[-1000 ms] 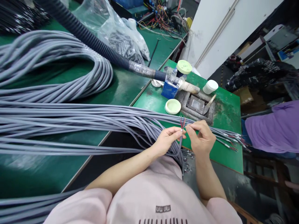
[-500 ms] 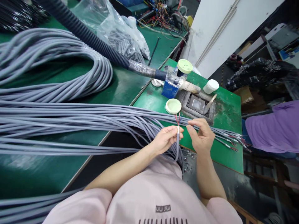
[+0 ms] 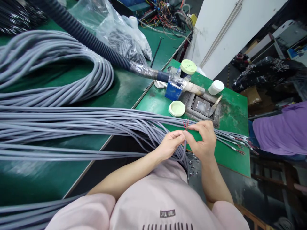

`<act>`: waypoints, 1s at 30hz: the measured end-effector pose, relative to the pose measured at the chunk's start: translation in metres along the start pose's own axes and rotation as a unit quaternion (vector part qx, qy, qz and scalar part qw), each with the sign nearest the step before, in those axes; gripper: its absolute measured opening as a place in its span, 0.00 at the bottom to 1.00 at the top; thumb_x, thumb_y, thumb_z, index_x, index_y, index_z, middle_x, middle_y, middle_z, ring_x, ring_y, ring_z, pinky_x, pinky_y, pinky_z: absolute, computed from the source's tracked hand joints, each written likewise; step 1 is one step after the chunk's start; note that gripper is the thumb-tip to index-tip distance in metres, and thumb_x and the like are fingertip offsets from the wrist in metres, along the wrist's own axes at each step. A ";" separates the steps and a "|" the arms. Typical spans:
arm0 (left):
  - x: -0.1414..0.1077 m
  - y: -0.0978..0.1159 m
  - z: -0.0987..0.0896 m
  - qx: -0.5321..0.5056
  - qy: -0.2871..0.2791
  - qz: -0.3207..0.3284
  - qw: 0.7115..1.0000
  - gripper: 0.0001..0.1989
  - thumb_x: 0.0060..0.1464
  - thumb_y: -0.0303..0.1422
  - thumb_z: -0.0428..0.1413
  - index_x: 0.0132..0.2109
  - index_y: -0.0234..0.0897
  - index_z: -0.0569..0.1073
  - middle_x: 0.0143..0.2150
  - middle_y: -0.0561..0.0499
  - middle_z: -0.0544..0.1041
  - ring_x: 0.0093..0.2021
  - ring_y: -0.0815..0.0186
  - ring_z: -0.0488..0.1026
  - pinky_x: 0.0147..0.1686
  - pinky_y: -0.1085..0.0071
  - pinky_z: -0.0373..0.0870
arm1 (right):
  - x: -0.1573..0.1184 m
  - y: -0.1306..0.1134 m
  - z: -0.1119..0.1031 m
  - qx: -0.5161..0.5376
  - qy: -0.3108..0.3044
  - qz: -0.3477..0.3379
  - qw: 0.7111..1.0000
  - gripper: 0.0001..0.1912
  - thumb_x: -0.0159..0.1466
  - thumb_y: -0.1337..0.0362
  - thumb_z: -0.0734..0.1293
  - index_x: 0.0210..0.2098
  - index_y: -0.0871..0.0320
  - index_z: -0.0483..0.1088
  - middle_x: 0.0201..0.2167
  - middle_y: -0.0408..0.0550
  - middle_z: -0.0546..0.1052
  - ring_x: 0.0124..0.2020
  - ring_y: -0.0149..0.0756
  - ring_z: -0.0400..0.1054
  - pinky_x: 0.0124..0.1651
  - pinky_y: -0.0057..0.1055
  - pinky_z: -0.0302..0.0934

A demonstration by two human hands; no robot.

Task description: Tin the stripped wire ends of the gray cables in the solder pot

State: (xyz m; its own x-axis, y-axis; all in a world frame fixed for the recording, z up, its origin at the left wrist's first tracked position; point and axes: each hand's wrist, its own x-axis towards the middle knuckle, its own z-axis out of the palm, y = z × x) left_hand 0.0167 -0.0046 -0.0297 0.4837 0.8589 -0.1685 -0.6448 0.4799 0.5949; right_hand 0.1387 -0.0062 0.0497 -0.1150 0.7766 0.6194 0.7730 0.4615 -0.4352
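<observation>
The person's left hand (image 3: 170, 144) is curled nearly shut around one grey sheathed cable (image 3: 184, 150), holding it upright just above the person's lap. A few thin coloured wires (image 3: 185, 125), red among them, fan out from the cable's end; they are too fine to count exactly. The right hand (image 3: 202, 140) is half closed just beside the left, its fingertips (image 3: 192, 127) at the wires, but I cannot tell whether it grips them or only touches them.

This cable comes out of a long bundle of grey cables (image 3: 72, 127) lying across two green tabletops (image 3: 153, 110). The bundle's stripped ends (image 3: 233, 142) spread out on the right. A coiled length of the same cable (image 3: 55, 70) lies far left.

On the far tabletop are two pale green round lids (image 3: 177, 108), one white-capped tub (image 3: 216, 87), one blue box (image 3: 173, 91) and one metal-lined tray (image 3: 200, 106). Beyond the hands, one black corrugated hose (image 3: 81, 33) runs beside a clear plastic bag (image 3: 120, 36). A co-worker's purple sleeve (image 3: 275, 129) shows at right.
</observation>
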 end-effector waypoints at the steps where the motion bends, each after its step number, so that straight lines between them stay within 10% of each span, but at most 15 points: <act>1: 0.000 -0.001 0.000 0.013 0.004 0.001 1.000 0.15 0.48 0.41 0.66 0.33 0.32 0.77 0.28 0.53 0.72 0.30 0.73 0.67 0.35 0.75 0.62 | 0.000 0.000 0.001 -0.011 0.006 0.000 1.000 0.05 0.59 0.65 0.72 0.33 0.55 0.72 0.30 0.46 0.71 0.36 0.39 0.66 0.41 0.41 0.61; 20: -0.002 0.005 0.002 -0.047 -0.022 -0.038 0.998 0.17 0.47 0.42 0.67 0.32 0.30 0.76 0.27 0.51 0.73 0.28 0.72 0.67 0.33 0.75 0.63 | -0.011 0.003 0.011 0.113 0.051 0.016 0.992 0.04 0.61 0.68 0.69 0.31 0.52 0.72 0.27 0.42 0.72 0.32 0.36 0.66 0.44 0.43 0.64; 30: -0.005 0.011 -0.010 -0.144 -0.089 -0.095 0.981 0.15 0.48 0.40 0.67 0.32 0.32 0.75 0.22 0.52 0.70 0.26 0.70 0.68 0.31 0.72 0.64 | -0.001 0.014 0.006 0.100 -0.006 0.000 0.995 0.09 0.65 0.66 0.63 0.41 0.52 0.75 0.46 0.50 0.74 0.49 0.44 0.68 0.54 0.49 0.63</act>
State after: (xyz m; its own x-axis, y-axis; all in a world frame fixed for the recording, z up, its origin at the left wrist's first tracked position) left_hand 0.0018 -0.0021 -0.0302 0.6905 0.7163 -0.1006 -0.6606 0.6811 0.3158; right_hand 0.1460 0.0020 0.0388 -0.1230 0.7815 0.6117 0.6332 0.5363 -0.5580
